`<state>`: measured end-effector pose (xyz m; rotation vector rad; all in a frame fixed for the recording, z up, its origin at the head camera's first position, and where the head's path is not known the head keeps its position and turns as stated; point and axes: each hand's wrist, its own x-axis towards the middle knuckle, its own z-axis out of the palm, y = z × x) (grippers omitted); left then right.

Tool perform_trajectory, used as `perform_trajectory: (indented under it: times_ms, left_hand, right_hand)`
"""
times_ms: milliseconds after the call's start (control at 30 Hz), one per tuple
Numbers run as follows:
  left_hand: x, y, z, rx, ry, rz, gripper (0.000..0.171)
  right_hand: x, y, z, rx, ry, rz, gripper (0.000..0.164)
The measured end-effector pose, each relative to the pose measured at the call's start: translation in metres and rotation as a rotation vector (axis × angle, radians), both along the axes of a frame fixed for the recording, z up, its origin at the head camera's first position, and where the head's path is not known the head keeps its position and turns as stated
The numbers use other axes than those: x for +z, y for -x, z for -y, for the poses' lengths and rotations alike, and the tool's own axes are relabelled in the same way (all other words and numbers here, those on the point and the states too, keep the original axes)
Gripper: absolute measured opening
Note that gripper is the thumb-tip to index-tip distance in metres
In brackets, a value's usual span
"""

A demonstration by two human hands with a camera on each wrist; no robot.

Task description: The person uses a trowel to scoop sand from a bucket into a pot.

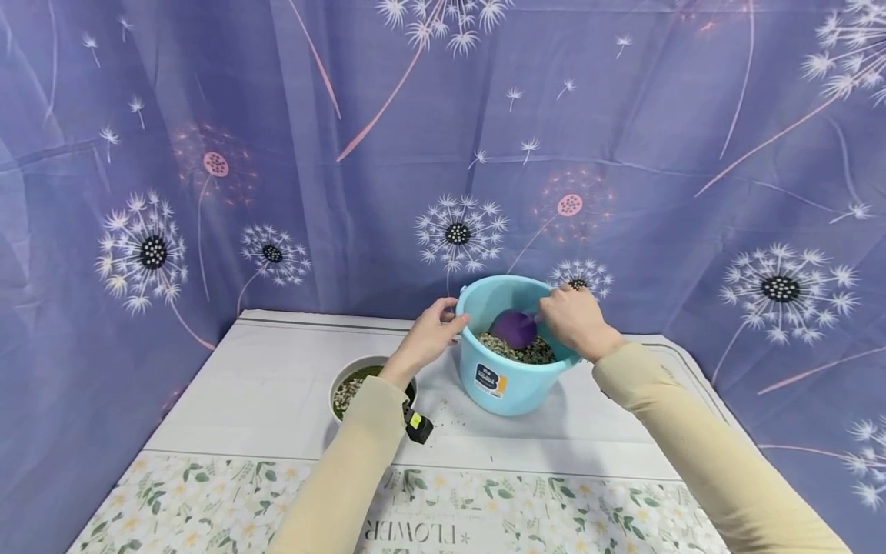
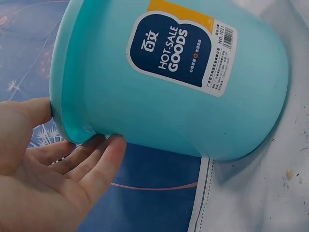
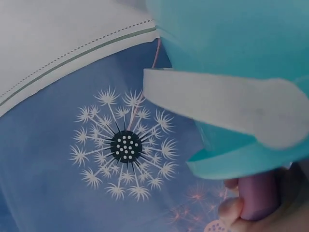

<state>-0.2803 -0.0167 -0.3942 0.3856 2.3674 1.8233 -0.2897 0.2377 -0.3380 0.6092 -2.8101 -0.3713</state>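
Your beige fabric sleeves [image 1: 339,477] cross white, flower-bordered tablecloth [image 1: 270,385] before blue dandelion-printed curtains [image 1: 374,246]; your left hand [image 1: 431,331] grips a round light-blue plastic bucket [image 1: 512,391], your right hand [image 1: 574,317] a purple scoop [image 1: 515,331].

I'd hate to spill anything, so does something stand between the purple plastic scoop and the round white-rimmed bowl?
Yes: the wall of the light-blue plastic bucket surrounds the scoop's head, and the left hand grips its rim towards the bowl. In the head view, the beige left sleeve covers part of the bowl.

Long beige sleeves [image 1: 699,442], black wrist camera [image 1: 419,431] (yellow-marked)
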Motion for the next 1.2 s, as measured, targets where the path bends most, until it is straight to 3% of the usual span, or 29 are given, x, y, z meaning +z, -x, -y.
perform_trajectory:
  times_ms: [433, 700, 800, 1200]
  left_hand:
    - [-0.002, -0.001, -0.001, -0.005, -0.014, 0.014, 0.058]
    - [0.0, -0.001, -0.001, 0.001, -0.009, 0.014, 0.057]
    - [0.001, -0.002, -0.001, 0.0, -0.009, 0.02, 0.057]
    - [-0.001, 0.001, 0.0, -0.001, -0.004, 0.001, 0.059]
  right_hand:
    - [0.024, -0.008, -0.009, 0.128, 0.19, 0.466, 0.015]
    - [0.038, -0.008, -0.019, 0.029, 0.343, 0.697, 0.02]
    - [0.042, -0.008, -0.023, 0.017, 0.396, 0.713, 0.019]
    - [0.052, -0.007, -0.039, -0.072, 0.444, 0.522, 0.022]
